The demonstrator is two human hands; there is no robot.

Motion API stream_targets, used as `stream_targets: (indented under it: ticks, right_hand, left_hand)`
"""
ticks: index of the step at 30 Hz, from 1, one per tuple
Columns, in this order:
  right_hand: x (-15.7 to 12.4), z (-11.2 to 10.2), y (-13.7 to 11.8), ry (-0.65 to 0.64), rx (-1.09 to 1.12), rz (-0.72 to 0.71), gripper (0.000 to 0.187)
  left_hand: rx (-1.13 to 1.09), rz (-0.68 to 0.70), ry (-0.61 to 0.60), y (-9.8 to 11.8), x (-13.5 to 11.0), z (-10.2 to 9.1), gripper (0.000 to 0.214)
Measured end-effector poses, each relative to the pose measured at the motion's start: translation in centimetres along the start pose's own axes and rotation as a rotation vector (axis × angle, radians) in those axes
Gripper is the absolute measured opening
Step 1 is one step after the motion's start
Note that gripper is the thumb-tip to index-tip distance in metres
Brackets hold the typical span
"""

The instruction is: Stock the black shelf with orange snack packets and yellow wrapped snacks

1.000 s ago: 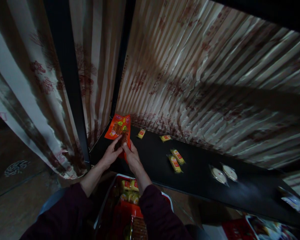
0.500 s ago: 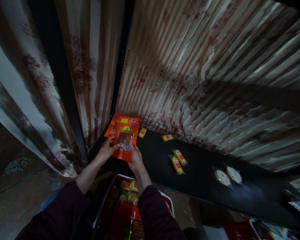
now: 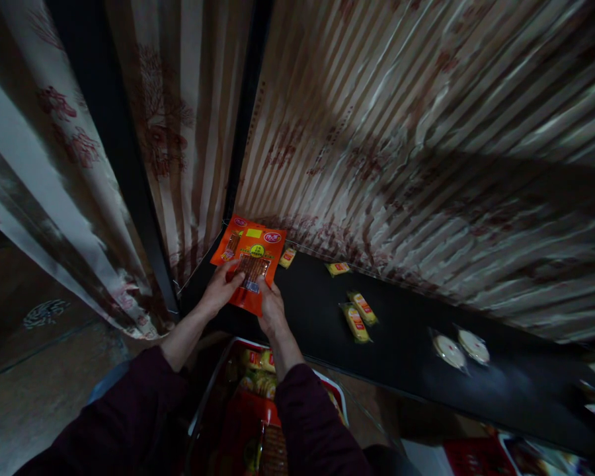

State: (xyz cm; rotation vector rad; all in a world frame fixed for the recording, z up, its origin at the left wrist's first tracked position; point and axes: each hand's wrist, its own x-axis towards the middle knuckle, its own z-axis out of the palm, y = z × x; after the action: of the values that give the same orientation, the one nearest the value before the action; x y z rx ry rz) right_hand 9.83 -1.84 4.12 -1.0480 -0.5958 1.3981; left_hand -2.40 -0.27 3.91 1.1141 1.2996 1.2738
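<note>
Both my hands hold an orange snack packet point(image 3: 250, 254) with a clear window over the left end of a black shelf point(image 3: 406, 360). My left hand point(image 3: 219, 289) grips the packet's lower left edge, thumb on its front. My right hand point(image 3: 272, 311) pinches its bottom right corner. The packet faces me, slightly tilted back. Below my arms sits a red basket point(image 3: 258, 410) holding more yellow and red packets.
Small yellow packets point(image 3: 359, 315) lie on the shelf, two more point(image 3: 338, 268) near the back, and two round white wrapped items point(image 3: 460, 349) to the right. A striped curtain point(image 3: 401, 152) hangs behind. A black post point(image 3: 104, 152) stands at left. Another red basket point(image 3: 480, 456) is at lower right.
The packet has turned from edge-on and partly folded to flat and facing me. My hands have shifted to its lower edge and moved slightly up and right.
</note>
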Motion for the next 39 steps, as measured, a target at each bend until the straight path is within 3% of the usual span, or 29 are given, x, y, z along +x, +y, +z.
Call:
stream_targets:
  ticks: [6, 11, 14, 16, 20, 23, 25, 29, 31, 39]
  right_hand:
    - [-1.4, 0.8, -0.6, -0.034, -0.053, -0.073, 0.043]
    - [-2.7, 1.5, -0.6, -0.083, -0.292, -0.195, 0.049]
    - [-2.7, 1.4, -0.2, -0.079, -0.480, -0.277, 0.049]
    - [-2.3, 1.1, 0.1, -0.073, -0.587, -0.311, 0.047]
    - [-1.0, 0.0, 0.5, -0.047, -0.685, -0.415, 0.038]
    - [0.0, -1.1, 0.6, 0.095, -0.634, -0.446, 0.040]
    - [0.6, -1.5, 0.5, 0.162, -0.547, -0.378, 0.045]
    - [1.2, -1.6, 0.4, 0.049, -0.294, -0.127, 0.037]
    - [1.5, -1.3, 0.4, 0.022, -0.168, -0.070, 0.032]
    - [3.4, -0.4, 1.0, 0.141, -0.046, -0.104, 0.025]
  left_hand:
    - [0.060, 0.107, -0.048, -0.4, -0.8, 0.7, 0.042]
    - [-0.353, 0.005, -0.285, 0.5, -2.0, 1.1, 0.054]
    - [-0.548, -0.127, -0.355, 1.4, -2.4, 0.6, 0.055]
    - [-0.608, -0.218, -0.360, 1.8, -2.3, 0.1, 0.051]
    - [-0.708, -0.337, -0.221, 2.1, -1.4, -0.4, 0.030]
    - [-0.750, -0.389, -0.187, 2.1, -0.6, -0.5, 0.022]
    - [-0.773, -0.418, -0.185, 2.1, 0.0, -0.5, 0.021]
    - [-0.806, -0.464, -0.174, 1.9, 1.1, -0.5, 0.020]
    - [-0.802, -0.475, -0.163, 1.8, 1.5, -0.5, 0.020]
    - [-0.783, -0.412, -0.126, 1.0, 3.0, -0.7, 0.019]
